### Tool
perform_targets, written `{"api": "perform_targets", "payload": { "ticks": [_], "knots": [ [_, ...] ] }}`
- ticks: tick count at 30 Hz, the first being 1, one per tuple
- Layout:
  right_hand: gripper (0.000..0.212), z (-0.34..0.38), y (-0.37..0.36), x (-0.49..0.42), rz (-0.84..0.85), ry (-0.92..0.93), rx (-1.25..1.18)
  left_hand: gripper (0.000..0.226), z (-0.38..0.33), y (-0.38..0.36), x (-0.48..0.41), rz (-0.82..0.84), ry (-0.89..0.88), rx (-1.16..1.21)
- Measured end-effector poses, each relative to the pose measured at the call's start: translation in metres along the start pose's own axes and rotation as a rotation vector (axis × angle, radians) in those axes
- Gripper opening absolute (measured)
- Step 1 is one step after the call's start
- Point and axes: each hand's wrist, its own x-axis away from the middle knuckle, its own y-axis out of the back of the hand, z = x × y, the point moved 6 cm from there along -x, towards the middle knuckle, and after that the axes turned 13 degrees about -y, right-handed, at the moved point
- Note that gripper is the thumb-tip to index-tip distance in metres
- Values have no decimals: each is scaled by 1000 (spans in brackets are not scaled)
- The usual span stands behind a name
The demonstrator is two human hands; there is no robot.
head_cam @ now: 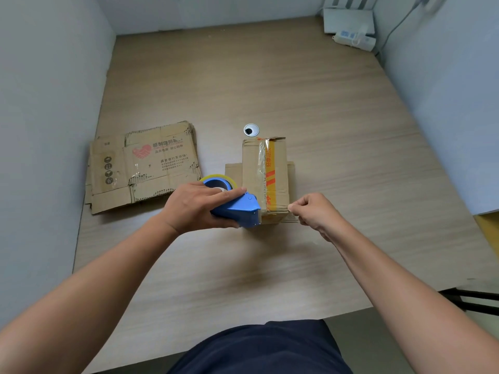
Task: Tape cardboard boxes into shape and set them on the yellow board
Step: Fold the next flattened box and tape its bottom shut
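Left hand [198, 205] fingers grip tape dispenser [235, 209]; right hand [314, 211] fingers pinch box [266, 179] corner.

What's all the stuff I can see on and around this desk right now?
Cardboard box: one, brown with old yellow and clear tape, standing mid-desk.
Flattened boxes: a stack, brown with red print, lying left of the box.
Tape dispenser: one, blue, at the box's near edge.
Tape roll: one, clear yellowish, on the dispenser.
Cable grommet: one, silver with black hole, behind the box.
Power strip: one, white, far right corner.
Yellow board: one, partly visible at right edge.
Desk: one, light wood.
Left hand: gripping the dispenser.
Right hand: pinching at the box's near corner.
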Motion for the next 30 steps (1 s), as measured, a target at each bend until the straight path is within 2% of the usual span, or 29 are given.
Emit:
{"api": "perform_targets", "payload": {
  "ticks": [6,11,13,17,21,26,30],
  "knots": [
    [24,7,7,1,37,-7,109,67,-2,-2,1,1,-5,-16],
    [28,7,9,-2,-53,33,184,66,-2,-1,0,-2,-23,-32],
    [29,0,9,-7,-2,30,117,64,-2,0,-1,-3,-18,-41],
    [21,-20,-3,-13,266,-5,-145,64,-2,0,0,-7,-7,-53],
    [16,-32,-27,-12,446,-11,-404,66,0,2,-2,0,6,-27],
    [25,-37,-45,-13,459,-31,-666,66,-1,2,-1,5,7,-38],
    [25,-35,-47,-16,332,12,-612,66,0,2,-2,6,14,-22]
  ]
}}
